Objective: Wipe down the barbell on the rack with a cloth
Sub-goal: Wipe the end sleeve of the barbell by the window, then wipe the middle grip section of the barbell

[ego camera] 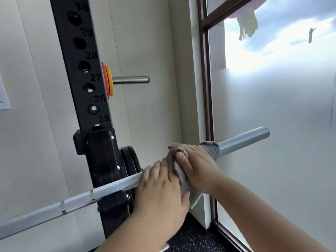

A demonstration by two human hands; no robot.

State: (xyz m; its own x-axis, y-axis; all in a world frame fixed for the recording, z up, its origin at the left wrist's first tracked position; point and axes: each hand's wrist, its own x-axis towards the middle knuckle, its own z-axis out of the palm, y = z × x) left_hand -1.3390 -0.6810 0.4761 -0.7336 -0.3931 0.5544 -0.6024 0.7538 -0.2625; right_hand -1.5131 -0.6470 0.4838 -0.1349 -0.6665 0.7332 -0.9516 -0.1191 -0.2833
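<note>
daylight from window (272,88) at right; upper pane blown out, frosted lower pane glows evenly. wall (145,42) softly lit, shadows faint. rack upright (76,57) bows with wide-angle distortion. overall soft focus, slight compression blur.

Counts as I read them from the head view. I count one barbell (243,140), one cloth (211,149) and two grips: the left grip (160,188) and the right grip (198,166). There is one rack upright (72,51), on which I read six printed numbers, 30 down to 25. One steel peg (131,80) carries two discs, one red disc (103,70) and one orange disc (109,80). I count one sheet of paper (3,99) and one window (272,88).
</note>
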